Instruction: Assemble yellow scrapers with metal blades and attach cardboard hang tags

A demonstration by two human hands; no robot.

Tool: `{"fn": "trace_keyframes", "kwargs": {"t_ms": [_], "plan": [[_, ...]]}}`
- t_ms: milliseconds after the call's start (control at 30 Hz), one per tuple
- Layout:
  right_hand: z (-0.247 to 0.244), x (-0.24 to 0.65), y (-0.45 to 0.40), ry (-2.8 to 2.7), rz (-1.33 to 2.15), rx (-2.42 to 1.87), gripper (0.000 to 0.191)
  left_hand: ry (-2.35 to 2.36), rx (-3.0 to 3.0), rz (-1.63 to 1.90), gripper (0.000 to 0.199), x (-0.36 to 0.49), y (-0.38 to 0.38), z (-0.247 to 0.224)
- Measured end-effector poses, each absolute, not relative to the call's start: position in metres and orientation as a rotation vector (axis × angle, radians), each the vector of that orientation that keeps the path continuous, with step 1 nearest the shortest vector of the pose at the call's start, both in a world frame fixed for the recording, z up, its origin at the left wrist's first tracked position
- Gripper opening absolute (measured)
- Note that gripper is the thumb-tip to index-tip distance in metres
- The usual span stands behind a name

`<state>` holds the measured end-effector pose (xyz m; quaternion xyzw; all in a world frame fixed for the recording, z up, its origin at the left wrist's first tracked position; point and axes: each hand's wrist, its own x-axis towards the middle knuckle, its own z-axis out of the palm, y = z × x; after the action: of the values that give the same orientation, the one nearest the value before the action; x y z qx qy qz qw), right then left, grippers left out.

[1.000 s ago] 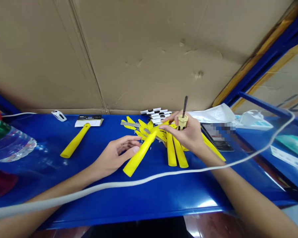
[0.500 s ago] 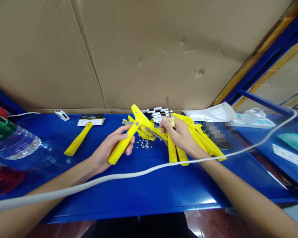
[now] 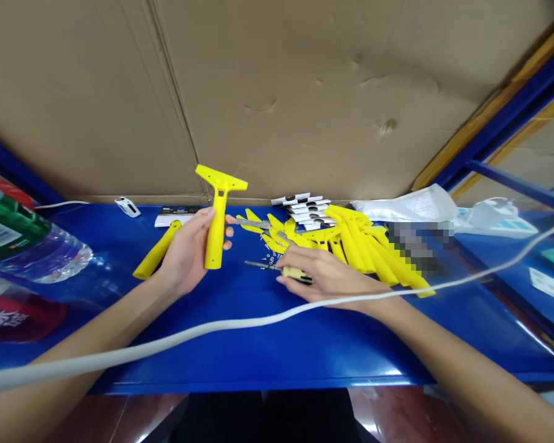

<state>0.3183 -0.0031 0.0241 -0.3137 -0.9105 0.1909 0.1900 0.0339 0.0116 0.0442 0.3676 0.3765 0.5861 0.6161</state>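
My left hand [image 3: 189, 249] grips a yellow scraper handle [image 3: 216, 237] and holds it upright above the shelf, its wide T-shaped head at the top. In my right hand [image 3: 323, 271] is a screwdriver [image 3: 295, 274] with a pale yellow grip, its shaft pointing left. Small screws and nuts [image 3: 271, 258] lie loose just beyond the screwdriver tip. Behind them are flat yellow head pieces [image 3: 277, 223] with metal blades among them. A pile of yellow scraper handles [image 3: 369, 249] lies beyond and right of my right hand, which partly hides it.
A white cable [image 3: 258, 321] crosses in front of both forearms. Plastic bottles [image 3: 23, 240] stand at the left. Another scraper [image 3: 159, 249] with a black-and-white card lies behind my left wrist. Folded cards [image 3: 307, 212] and a white bag [image 3: 404, 206] sit by the cardboard wall.
My left hand has raised the scraper handle and turned it upright, moving left. My right hand has lowered the screwdriver from pointing up to lying nearly level, pointing left.
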Motion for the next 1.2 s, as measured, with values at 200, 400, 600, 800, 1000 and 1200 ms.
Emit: {"fn": "trace_keyframes", "kwargs": {"t_ms": [200,400,600,800,1000,1200], "plan": [[0.016,0.304,-0.022,-2.78,0.289,-0.582,0.025,0.828,0.855,1.338,0.024,0.033,0.017,0.038],[0.014,0.298,-0.03,-2.738,0.449,-0.562,0.015,0.855,0.868,1.252,0.022,0.042,0.019,0.019],[0.019,0.303,-0.021,-2.596,0.745,-0.657,0.03,0.935,0.84,1.254,0.019,0.046,0.017,0.012],[0.011,0.326,0.013,-2.501,0.394,-0.921,0.011,0.922,0.918,1.128,0.025,0.041,0.004,0.01],[0.002,0.336,0.024,-2.531,0.461,-0.966,0.014,0.839,1.016,1.008,0.032,0.042,-0.007,0.007],[-0.001,0.335,0.024,-2.552,0.422,-0.982,0.015,0.875,1.076,0.934,0.035,0.043,-0.007,0.011]]}}
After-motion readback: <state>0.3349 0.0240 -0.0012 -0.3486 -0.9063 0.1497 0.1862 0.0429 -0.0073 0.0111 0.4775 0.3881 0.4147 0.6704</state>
